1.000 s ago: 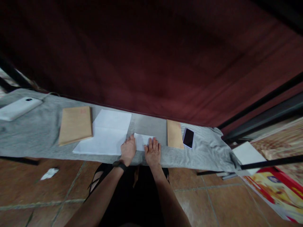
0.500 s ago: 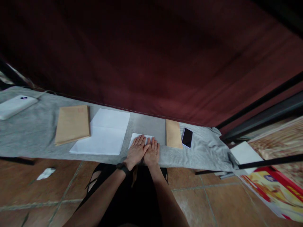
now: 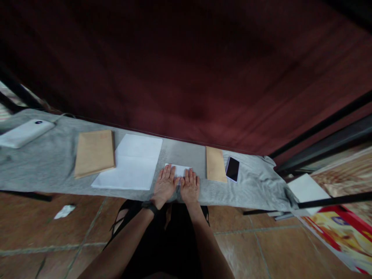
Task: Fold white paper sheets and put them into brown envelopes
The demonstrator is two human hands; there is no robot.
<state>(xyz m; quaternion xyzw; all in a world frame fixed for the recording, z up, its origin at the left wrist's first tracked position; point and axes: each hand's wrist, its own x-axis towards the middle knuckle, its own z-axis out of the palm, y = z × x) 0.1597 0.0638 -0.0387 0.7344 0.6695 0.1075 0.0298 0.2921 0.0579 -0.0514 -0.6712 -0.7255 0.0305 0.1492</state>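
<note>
A small folded white paper [image 3: 179, 170] lies on the grey cloth, partly hidden under my hands. My left hand [image 3: 165, 186] rests flat on its left part, fingers stretched out, with a dark band on the wrist. Across from it, my right hand [image 3: 190, 186] lies flat on the paper's right part, fingers extended. The two thumbs nearly meet at the middle of the paper. Left of my hands are larger white sheets [image 3: 133, 166] with a crease across them. A stack of brown envelopes [image 3: 95, 152] overlaps their left edge. To the right lies a single brown envelope [image 3: 216, 164].
A phone [image 3: 233, 169] sits right of the single envelope. At the far left is a white device [image 3: 26, 133] with a cable. The grey cloth [image 3: 52, 166] covers a narrow surface before a dark red curtain [image 3: 186, 77]. A printed box [image 3: 343, 232] stands at lower right.
My hands have moved apart from overlapping near the middle to lying side by side, so more of the folded paper shows. The view has shifted slightly.
</note>
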